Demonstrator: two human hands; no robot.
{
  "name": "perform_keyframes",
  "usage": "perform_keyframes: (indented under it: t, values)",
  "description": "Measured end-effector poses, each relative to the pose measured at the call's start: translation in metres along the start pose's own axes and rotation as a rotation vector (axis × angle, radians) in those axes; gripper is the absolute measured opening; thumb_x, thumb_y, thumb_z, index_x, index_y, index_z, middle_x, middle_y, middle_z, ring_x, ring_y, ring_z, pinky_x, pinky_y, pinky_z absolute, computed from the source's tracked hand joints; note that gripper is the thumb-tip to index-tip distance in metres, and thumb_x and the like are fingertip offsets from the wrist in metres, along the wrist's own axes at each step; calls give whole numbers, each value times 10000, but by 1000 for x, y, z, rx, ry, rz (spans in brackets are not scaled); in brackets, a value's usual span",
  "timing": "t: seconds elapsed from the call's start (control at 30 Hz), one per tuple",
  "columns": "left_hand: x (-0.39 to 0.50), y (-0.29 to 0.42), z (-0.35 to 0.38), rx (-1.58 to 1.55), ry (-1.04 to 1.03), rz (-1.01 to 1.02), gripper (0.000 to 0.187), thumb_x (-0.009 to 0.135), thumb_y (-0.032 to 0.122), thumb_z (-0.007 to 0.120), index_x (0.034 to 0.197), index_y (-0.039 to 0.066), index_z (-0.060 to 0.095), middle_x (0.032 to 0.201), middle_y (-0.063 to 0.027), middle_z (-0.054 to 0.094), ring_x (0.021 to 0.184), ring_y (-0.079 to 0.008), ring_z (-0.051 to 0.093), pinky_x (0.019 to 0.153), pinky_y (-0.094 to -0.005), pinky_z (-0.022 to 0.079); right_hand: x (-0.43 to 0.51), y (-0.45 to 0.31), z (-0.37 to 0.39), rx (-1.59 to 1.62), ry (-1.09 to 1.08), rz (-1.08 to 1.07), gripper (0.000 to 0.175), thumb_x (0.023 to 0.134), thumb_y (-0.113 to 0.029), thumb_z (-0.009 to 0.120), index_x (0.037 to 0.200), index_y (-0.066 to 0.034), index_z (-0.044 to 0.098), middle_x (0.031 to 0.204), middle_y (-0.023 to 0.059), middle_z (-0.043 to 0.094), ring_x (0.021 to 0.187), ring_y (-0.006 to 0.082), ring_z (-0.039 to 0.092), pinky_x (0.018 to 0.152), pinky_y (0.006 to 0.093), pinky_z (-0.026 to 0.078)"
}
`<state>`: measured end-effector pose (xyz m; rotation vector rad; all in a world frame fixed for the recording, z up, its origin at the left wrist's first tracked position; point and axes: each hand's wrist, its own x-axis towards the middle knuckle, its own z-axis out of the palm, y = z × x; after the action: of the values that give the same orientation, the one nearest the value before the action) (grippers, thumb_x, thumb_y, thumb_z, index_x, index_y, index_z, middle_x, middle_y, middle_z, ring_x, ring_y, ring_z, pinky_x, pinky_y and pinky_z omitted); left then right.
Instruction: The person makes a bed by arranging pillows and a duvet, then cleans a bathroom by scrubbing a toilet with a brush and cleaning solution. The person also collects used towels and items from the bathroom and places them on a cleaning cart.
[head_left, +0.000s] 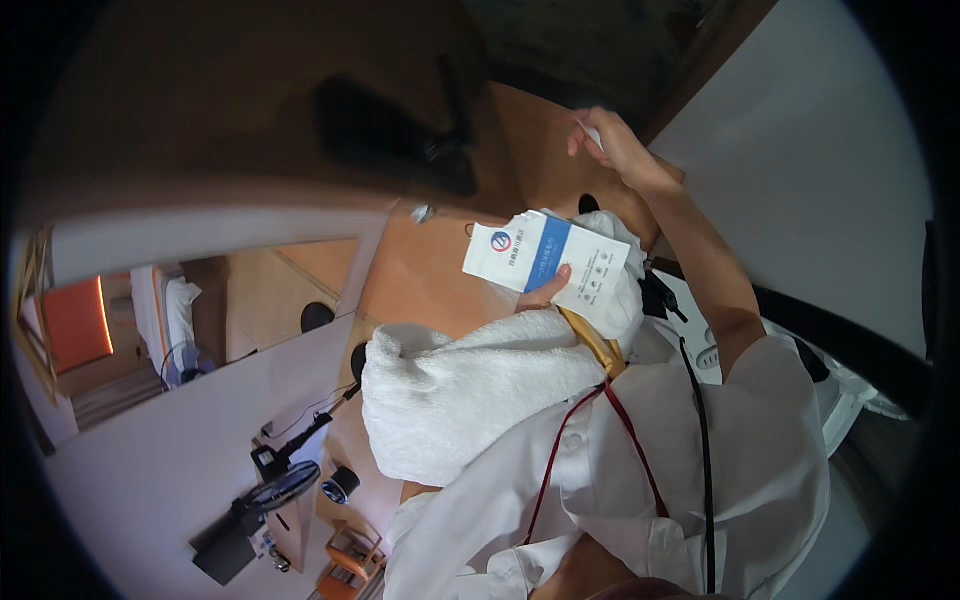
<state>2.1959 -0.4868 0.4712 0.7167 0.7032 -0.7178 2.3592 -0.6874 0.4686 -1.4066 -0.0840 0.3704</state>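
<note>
My left hand (547, 289) grips a white and blue printed packet (517, 247), thumb on its face, at the middle of the view. A white terry towel (480, 397) hangs over my left forearm, just below the packet. Beside the packet bunches white plastic or cloth (624, 315), its material unclear, with a yellow band (596, 341) near it. My right hand (604, 142) is raised beyond the packet, its fingers curled around a small white card-like piece (591, 135).
A dark brown door (225, 97) with a black handle (450, 142) stands close at the upper left. A wall mirror (210, 315) reflects a bed. A standing fan (281, 487), a black bin (341, 485) and wooden chairs (349, 559) are at the lower left.
</note>
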Motion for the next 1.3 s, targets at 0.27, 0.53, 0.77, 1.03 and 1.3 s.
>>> perform_keyframes:
  t: [0.27,0.53,0.77,1.03,1.3]
  values:
    - [3,13,2,365,-53,319,411,809,69,665,1185,51,500,1074,-128,591,1026,-237,570,881,-384,480,-99,16,26,-598,-251,298,569,744,-463,684,1056,10,625,934,147,660,849,236,632,743,304,492]
    - [43,17,-27,725,-273,988,635,740,45,670,1306,39,382,1105,-104,547,999,-221,542,904,-351,440,-122,49,46,-224,4,160,641,693,-382,757,1158,18,571,1047,162,638,967,232,610,821,294,476]
    - [51,13,-41,657,-394,756,582,806,183,669,1299,27,400,1138,-113,557,1024,-224,550,912,-360,439,-164,29,67,381,146,315,558,844,-324,580,1303,-23,476,1227,125,547,1096,183,530,930,298,409]
    - [37,45,-45,538,-460,244,547,839,274,649,1272,19,430,1149,-115,563,1033,-218,553,904,-363,443,-195,64,115,13,359,-61,441,836,-209,589,1249,-63,536,1156,107,596,1022,152,561,865,280,441]
    - [13,54,-4,516,-641,-22,631,891,488,509,1301,17,418,1234,-116,543,1082,-232,548,909,-384,448,-245,20,150,-153,1055,-169,252,836,-204,584,952,13,641,760,60,646,701,108,575,651,287,472]
